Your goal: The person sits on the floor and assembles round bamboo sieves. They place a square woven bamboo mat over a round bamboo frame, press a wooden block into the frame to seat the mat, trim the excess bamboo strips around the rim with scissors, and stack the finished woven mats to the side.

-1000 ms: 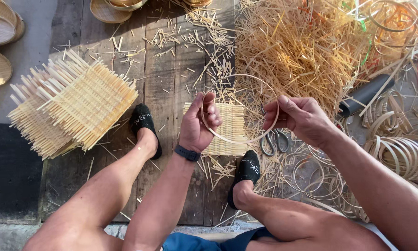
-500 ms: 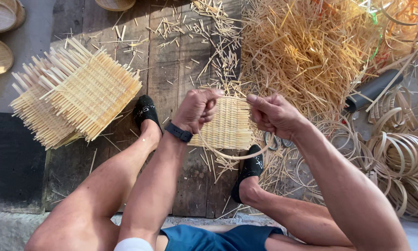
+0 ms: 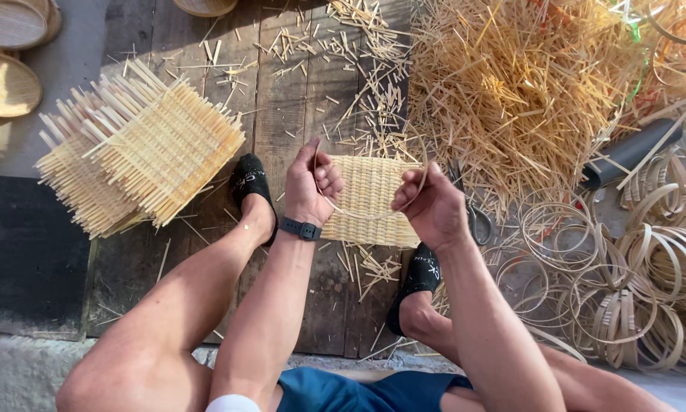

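Both hands have drawn slightly apart since half a second ago, and the thin bamboo hoop (image 3: pixel 369 216) now sags between them over the woven mat instead of hanging below it. Left hand (image 3: pixel 311 187), with a dark watch (image 3: pixel 300 228) on its wrist, has its fingers curled and pressed together, pinching the hoop's left side near the thumb. Right hand (image 3: pixel 428 204) is closed in the same way around the hoop's right side, fingers folded over the strip.

Directly beneath the hoop lies a small square woven mat (image 3: pixel 367 200) on the wooden plank floor (image 3: pixel 282 99), between the 2 dark shoes (image 3: pixel 250 183). Scissors (image 3: pixel 474 220) lie just beside the right hand. Off to the left sits a stack of woven mats (image 3: pixel 141 149) with loose strip ends sticking out. Round shallow baskets (image 3: pixel 6 82) sit at the far left edge. A big heap of bamboo strips (image 3: pixel 526 84) fills the upper right, and many coiled bamboo rings (image 3: pixel 640 275) lie at the right.
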